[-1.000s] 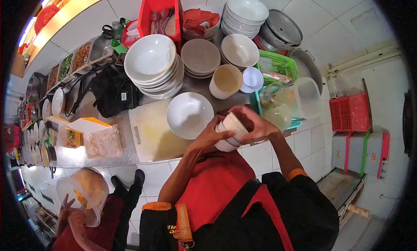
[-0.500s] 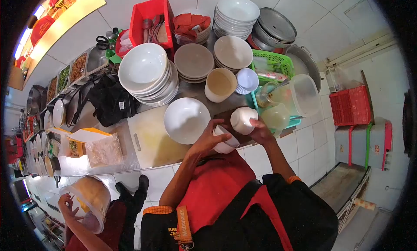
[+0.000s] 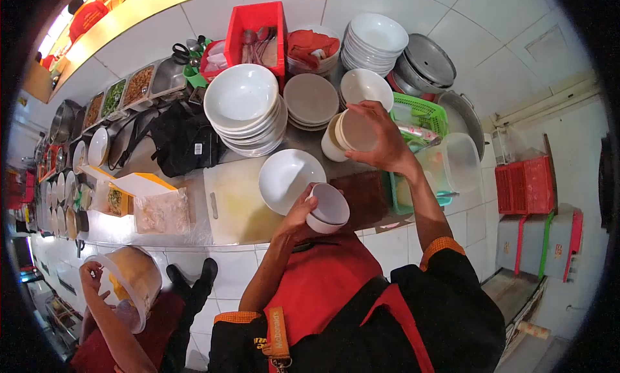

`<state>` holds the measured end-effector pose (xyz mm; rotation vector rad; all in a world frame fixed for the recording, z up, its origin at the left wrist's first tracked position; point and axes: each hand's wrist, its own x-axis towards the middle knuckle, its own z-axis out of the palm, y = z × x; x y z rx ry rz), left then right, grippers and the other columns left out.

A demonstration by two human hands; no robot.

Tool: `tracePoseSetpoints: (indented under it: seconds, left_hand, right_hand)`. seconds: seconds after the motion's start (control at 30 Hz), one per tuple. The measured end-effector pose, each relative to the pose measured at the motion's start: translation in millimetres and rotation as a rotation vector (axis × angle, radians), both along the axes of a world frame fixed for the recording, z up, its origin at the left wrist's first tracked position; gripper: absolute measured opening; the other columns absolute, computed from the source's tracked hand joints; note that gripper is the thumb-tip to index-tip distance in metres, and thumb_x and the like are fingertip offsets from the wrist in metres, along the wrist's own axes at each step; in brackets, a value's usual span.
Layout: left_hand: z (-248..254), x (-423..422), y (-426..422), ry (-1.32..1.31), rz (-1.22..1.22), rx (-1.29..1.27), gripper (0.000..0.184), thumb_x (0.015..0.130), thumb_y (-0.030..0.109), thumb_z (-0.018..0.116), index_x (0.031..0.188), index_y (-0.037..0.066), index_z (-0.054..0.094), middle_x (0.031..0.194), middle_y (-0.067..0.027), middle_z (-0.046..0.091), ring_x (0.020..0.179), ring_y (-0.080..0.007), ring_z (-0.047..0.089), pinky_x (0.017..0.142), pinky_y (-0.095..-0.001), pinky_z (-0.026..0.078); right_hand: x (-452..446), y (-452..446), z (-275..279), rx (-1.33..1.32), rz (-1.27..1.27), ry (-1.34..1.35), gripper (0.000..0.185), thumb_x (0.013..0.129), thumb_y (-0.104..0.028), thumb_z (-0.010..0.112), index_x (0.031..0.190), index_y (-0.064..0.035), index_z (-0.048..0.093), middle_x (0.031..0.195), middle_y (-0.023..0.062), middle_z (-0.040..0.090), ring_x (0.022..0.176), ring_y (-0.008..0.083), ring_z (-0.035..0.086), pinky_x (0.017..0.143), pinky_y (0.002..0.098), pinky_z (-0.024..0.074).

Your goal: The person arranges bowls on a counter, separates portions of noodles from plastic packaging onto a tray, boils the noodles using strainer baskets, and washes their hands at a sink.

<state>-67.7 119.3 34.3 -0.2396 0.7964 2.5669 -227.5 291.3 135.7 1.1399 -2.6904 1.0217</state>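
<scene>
My left hand (image 3: 298, 217) is closed around small white bowls (image 3: 330, 202), seemingly nested, tilted near the table's front edge. My right hand (image 3: 387, 144) grips a small cream bowl (image 3: 359, 129) by its side, thumb and fingers spread across it. This bowl is tipped against a cream container (image 3: 333, 144); I cannot tell whether it sits inside it. Between my left hand and the tall bowl stack lies a large white bowl (image 3: 290, 173), apart from the rest. Behind my right hand, the small pale bowls are hidden.
Stacks of white bowls (image 3: 245, 105) and grey-looking plates (image 3: 311, 100) stand behind. A green basket (image 3: 429, 108) and clear plastic tub (image 3: 462, 157) are on the right. A cutting board (image 3: 236, 208) lies left. Another person's hand (image 3: 92, 279) holds a bucket (image 3: 139, 270) at lower left.
My right hand has moved up and back with its small bowl, to the cream container. My left hand stays low, its bowls turned more upright. The view has shifted slightly.
</scene>
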Motion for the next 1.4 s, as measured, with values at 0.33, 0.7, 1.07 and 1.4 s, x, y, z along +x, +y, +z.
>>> tracePoseSetpoints:
  seconds: [0.33, 0.7, 1.07, 1.4]
  left_hand:
    - [-21, 5, -15, 0.033, 0.060, 0.222, 0.078, 0.073, 0.054, 0.064, 0.126, 0.006, 0.033, 0.125, -0.0178, 0.048, 0.109, -0.0282, 0.053, 0.085, -0.0448, 0.049]
    - [-16, 23, -44, 0.055, 0.263, 0.275, 0.086, 0.075, 0.062, 0.056, 0.132, 0.003, 0.033, 0.130, -0.0197, 0.044, 0.113, -0.0304, 0.050, 0.092, -0.0442, 0.044]
    - [-13, 22, -55, 0.077, 0.373, 0.143, 0.091, 0.075, 0.066, 0.052, 0.129, -0.004, 0.035, 0.125, -0.0233, 0.047, 0.112, -0.0313, 0.050, 0.093, -0.0421, 0.043]
    - [-14, 26, -46, -0.048, 0.465, 0.010, 0.093, 0.076, 0.074, 0.037, 0.132, -0.001, 0.031, 0.127, -0.0238, 0.044, 0.113, -0.0384, 0.048, 0.095, -0.0501, 0.040]
  right_hand:
    - [-29, -3, -14, 0.087, 0.087, -0.097, 0.082, 0.056, -0.027, 0.077, 0.129, -0.0104, 0.043, 0.120, 0.0168, 0.044, 0.114, 0.0317, 0.045, 0.096, 0.0403, 0.0373]
    - [87, 44, -89, 0.375, 0.050, -0.145, 0.084, 0.053, -0.032, 0.080, 0.123, -0.0064, 0.043, 0.117, 0.0196, 0.041, 0.112, 0.0378, 0.041, 0.095, 0.0445, 0.0363]
    - [20, -7, -33, 0.110, -0.168, 0.190, 0.097, 0.057, -0.037, 0.080, 0.135, -0.0072, 0.030, 0.126, 0.0184, 0.041, 0.118, 0.0371, 0.037, 0.099, 0.0472, 0.0302]
    - [2, -12, -34, 0.110, -0.151, 0.181, 0.094, 0.055, -0.026, 0.081, 0.134, -0.0089, 0.034, 0.116, 0.0147, 0.042, 0.110, 0.0322, 0.042, 0.095, 0.0412, 0.0349]
